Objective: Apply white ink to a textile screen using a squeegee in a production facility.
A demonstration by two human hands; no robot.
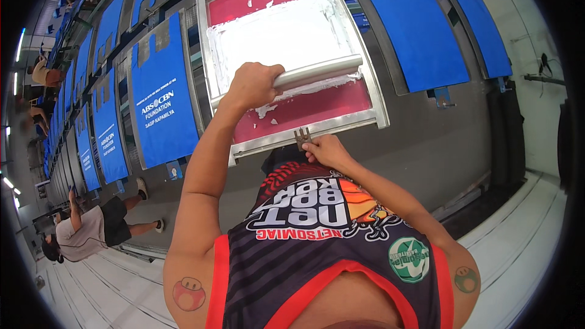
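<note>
"Screen (pixel 341 100), pink mesh in a metal frame (pixel 344 123), lies among blue panels (pixel 163 88) at the top middle of the head view. How far along is the work?"

"White paint (pixel 280 31) covers the middle of the mesh; pink shows at both ends. The squeegee (pixel 323 71) rests toward the near end, a thin smear just below it. The stroke looks well along, though its direction cannot be told."

"And the hands?"

"The left hand (pixel 256 84) wraps the squeegee's left end. The right hand (pixel 329 150) touches a bracket (pixel 301 136) on the near edge, fingers curled; whether they grip it, I cannot tell."

"Done, and left?"

"Near panels to the left bear white print and look finished, at least in this colour. Those to the right show plain faces, so probably they remain. Whatever lies under the mesh is hidden."

"The setting?"

"Panels lie on dark boards (pixel 162 38) in long rows beside a grey floor (pixel 420 140). At lower left, a co-worker (pixel 91 231) in pale shirt and dark shorts; others farther off, near lit tubes (pixel 21 44). A pale wall (pixel 518 18) stands at right."
</note>
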